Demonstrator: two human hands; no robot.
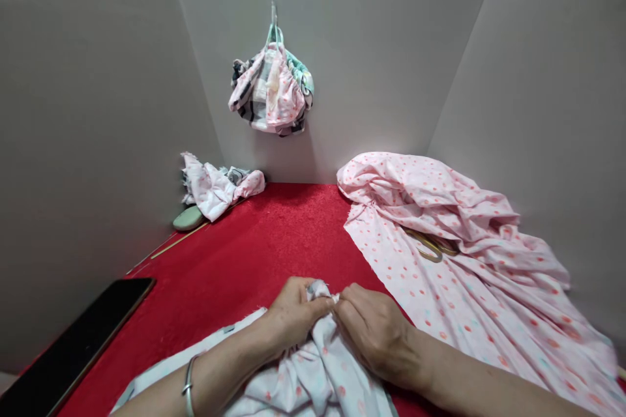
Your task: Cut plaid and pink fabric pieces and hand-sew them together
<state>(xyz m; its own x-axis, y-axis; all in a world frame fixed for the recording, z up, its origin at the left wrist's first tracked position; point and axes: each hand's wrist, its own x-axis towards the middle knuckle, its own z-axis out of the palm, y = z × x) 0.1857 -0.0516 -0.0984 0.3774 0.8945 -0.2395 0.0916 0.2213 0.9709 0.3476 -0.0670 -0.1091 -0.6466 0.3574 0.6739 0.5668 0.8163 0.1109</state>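
Note:
A piece of white fabric with pink dots (313, 378) lies bunched at the front of the red-covered table (293, 228). My left hand (296, 313) pinches its gathered upper edge between thumb and fingers. Close beside it, my right hand (374, 332) is closed on the same edge, knuckles up. A small greyish bit of the cloth pokes up between the hands. The fingertips of my right hand are partly hidden.
Pink dotted fabric (430, 189) is heaped at the right, with gold-handled scissors (433, 247) partly under it. Cloth scraps (215, 186) and a green oval object (188, 218) sit at back left. A black phone (78, 345) lies left. Gathered cloth pieces (274, 88) hang from a hook.

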